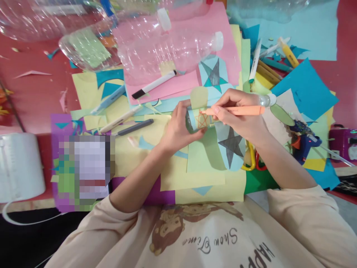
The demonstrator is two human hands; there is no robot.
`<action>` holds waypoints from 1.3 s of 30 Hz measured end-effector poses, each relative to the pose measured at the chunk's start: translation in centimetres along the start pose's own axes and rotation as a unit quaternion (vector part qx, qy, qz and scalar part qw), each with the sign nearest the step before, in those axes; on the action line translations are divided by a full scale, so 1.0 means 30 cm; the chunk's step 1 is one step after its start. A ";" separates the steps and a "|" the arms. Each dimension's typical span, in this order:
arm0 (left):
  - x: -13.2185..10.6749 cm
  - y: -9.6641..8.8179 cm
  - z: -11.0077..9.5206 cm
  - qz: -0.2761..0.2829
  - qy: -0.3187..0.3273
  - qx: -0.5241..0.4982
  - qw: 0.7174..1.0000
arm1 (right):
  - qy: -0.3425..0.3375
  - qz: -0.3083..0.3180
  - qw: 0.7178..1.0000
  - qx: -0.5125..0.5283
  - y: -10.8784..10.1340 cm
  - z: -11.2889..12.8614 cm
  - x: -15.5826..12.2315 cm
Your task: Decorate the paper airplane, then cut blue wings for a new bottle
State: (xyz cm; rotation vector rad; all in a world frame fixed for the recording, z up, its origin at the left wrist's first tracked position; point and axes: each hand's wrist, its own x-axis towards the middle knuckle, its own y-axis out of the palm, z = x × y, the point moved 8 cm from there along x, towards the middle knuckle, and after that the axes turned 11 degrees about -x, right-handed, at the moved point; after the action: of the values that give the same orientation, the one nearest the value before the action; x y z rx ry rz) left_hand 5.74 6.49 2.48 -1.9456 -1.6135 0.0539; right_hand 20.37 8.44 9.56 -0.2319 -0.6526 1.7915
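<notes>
Nearest, a light-blue cutout bearing a dark star overlaps pale-green paper; just beyond, the left hand curls around a clear plastic bottle held sideways, while the right hand pinches an orange marker, its tip at the bottle's orange star; farther off, white-capped bottles lie over pink paper

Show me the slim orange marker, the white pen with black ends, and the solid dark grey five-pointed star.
Slim orange marker (247,110): head view, on its exposed barrel.
White pen with black ends (155,84): head view, mid-barrel.
Solid dark grey five-pointed star (230,143): head view, its centre.
</notes>
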 end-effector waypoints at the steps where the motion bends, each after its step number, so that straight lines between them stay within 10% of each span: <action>1: -0.001 0.001 0.002 0.001 -0.001 -0.001 1.000 | -0.001 -0.001 1.000 -0.002 0.000 0.000 0.000; 39: -0.001 -0.003 0.005 0.000 -0.017 0.006 1.000 | -0.003 -0.014 1.000 -0.016 0.008 0.000 -0.014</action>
State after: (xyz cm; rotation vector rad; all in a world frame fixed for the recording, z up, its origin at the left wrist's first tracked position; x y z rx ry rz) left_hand 5.61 6.54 2.39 -1.9454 -1.6301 0.0976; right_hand 20.30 8.01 9.36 -0.2392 -0.6859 1.7573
